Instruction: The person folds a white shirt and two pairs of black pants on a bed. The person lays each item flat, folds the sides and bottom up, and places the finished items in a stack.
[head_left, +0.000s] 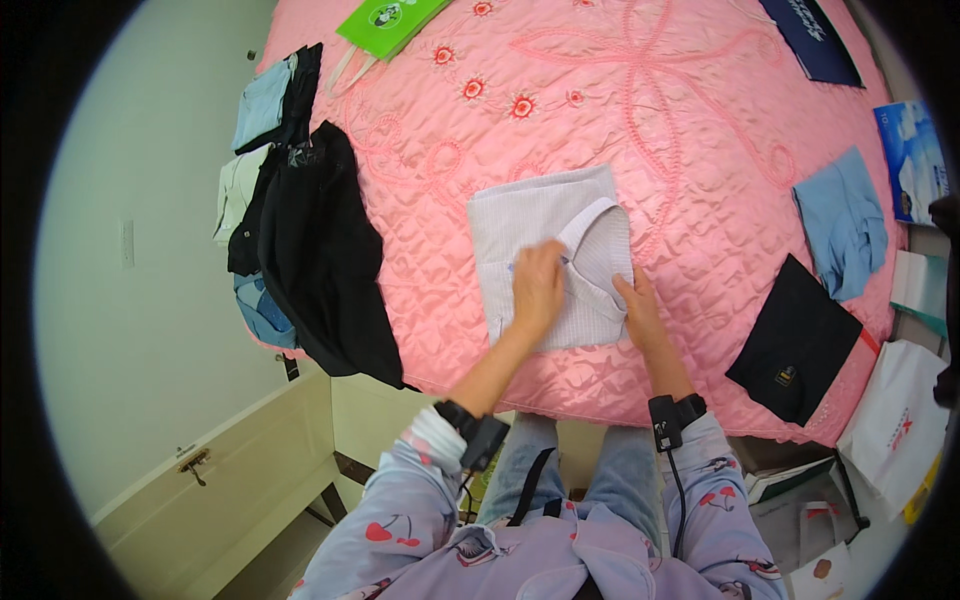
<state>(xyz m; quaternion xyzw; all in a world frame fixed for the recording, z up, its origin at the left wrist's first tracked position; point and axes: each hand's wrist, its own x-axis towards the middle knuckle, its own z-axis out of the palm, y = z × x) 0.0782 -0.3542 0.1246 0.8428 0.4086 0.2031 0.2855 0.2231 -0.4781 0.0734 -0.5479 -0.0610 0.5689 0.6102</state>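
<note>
A folded light grey, finely checked collared shirt (517, 217) lies on a pink quilted bedspread (442, 330) in front of me. My left hand (538, 289), slightly blurred, is over the shirt's front, just left of the collar opening; its fingers are bent, and whether they grip any cloth I cannot tell. At the collar's right edge, my right hand (639, 300) has the cloth between thumb and fingers. The collar forms a loop that points up and to the right.
Black garments (322, 262) and folded light blue clothes (262, 101) lie along the bed's left side. On the right are a blue garment (844, 225), a folded black garment (799, 341) and a white plastic bag (896, 420). A green bag (390, 26) lies at the top.
</note>
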